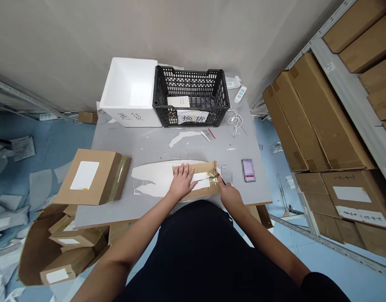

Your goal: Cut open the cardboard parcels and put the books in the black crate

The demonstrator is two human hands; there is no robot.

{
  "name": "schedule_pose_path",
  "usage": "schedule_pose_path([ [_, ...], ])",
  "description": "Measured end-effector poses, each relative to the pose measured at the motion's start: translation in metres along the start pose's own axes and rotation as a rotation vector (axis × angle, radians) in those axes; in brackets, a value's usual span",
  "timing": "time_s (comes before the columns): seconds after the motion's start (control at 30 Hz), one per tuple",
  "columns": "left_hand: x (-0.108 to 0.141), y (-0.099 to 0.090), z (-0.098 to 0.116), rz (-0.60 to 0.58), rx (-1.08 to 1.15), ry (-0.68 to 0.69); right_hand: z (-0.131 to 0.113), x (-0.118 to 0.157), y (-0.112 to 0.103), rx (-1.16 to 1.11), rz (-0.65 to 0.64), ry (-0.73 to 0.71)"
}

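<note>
- Person at the bench (186, 147), both hands on one small carton (203, 193).
- The carton lies near the bench's front edge, just ahead of the person's dark clothing, on or against a sheet of white paper (148, 173); how much of the paper runs under it, I can't tell.
- Left hand (181, 181): flat on the carton's left part, fingers spread, grasping nothing; seems to be bracing it.
- Right hand (229, 193): closed round a slim dark cutter (223, 181), its tip at the shiny tape (213, 183) on the carton's right end. Blade too small to make out.
- A dark line runs between the white label strips (201, 176) toward the tape; I take it for a slit or seam.
- Step in hand, as I judge it: slitting the tape.
- Next move, by my reckoning, calls for a shallow, controlled stroke through the tape at that end, left fingers kept off the blade's line, then the cutter put aside before the flaps are parted.
- Nearby: taped box (95, 176) at bench left; foam bin (126, 117) and black crate (193, 108) at the back; purple packet (249, 170) to the right, apart from the work.
</note>
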State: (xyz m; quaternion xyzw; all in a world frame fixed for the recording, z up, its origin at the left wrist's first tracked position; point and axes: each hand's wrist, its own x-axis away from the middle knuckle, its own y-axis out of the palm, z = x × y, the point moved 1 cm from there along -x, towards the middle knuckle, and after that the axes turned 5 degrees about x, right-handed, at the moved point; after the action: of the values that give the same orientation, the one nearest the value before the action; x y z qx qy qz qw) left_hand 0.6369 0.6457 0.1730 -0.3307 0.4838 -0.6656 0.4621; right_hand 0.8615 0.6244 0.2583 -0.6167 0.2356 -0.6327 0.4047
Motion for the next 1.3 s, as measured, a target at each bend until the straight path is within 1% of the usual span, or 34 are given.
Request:
schedule_pose_path([
  [0.2, 0.000, 0.000, 0.000, -0.003, 0.064, -0.011, -0.012, 0.010, -0.001, -0.050, 0.017, 0.028],
  [0.37, 0.000, 0.000, 0.000, 0.003, 0.072, -0.002, -0.014, 0.013, -0.002, -0.055, -0.001, 0.042],
  [0.6, 0.001, 0.001, 0.000, 0.006, 0.057, 0.006, -0.007, 0.009, -0.005, -0.007, -0.055, 0.028],
  [0.83, 0.001, 0.004, -0.002, 0.014, 0.101, 0.004, 0.004, 0.024, 0.002, 0.031, -0.060, 0.019],
  [1.07, 0.001, 0.006, -0.001, 0.003, 0.116, -0.012, 0.015, 0.023, -0.001, -0.035, -0.101, 0.022],
  [1.3, 0.001, 0.008, -0.001, 0.010, 0.126, -0.006, 0.026, 0.043, 0.009, -0.131, -0.102, 0.002],
])
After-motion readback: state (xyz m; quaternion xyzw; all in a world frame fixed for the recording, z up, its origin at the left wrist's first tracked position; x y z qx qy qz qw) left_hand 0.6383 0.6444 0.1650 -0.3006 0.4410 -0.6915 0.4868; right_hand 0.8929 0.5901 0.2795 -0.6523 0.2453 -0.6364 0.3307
